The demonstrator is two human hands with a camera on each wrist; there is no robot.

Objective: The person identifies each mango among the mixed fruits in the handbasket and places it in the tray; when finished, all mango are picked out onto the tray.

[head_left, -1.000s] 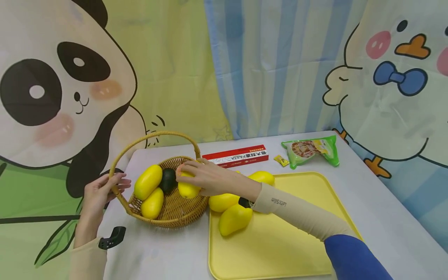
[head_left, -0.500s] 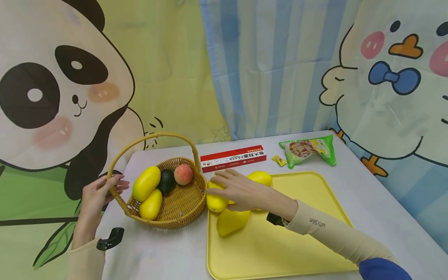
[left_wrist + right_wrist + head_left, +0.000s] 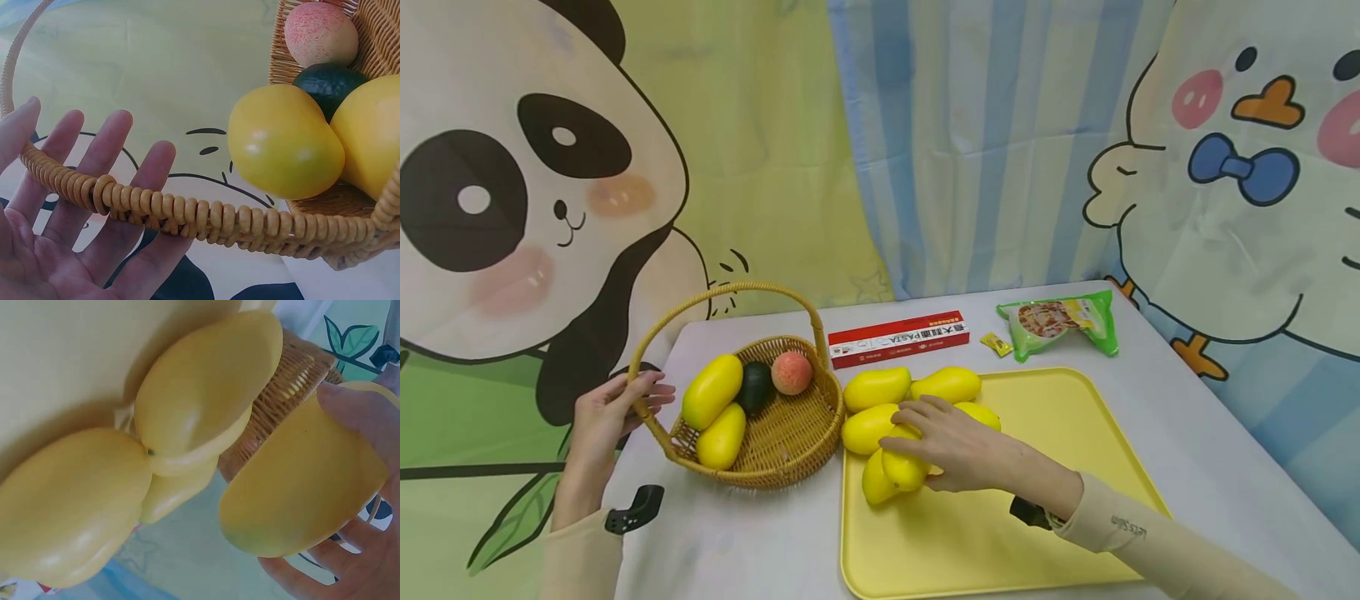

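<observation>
My right hand holds a yellow mango above the left part of the yellow tray. In the right wrist view, the thumb lies on one side of this mango and the fingers on the other. Several more mangoes lie clustered on the tray beneath and behind it. My left hand rests at the wicker basket's handle, its fingers extended behind the handle. Inside the basket are two mangoes, a dark green avocado-like fruit and a peach.
A red and white pasta box lies behind the basket and tray. Farther right are a small yellow packet and a green food bag. The white table ends at a printed curtain.
My right hand has moved from over the basket to over the tray, carrying a mango, and then lower and nearer. The peach in the basket has come into view. My left hand stays at the handle.
</observation>
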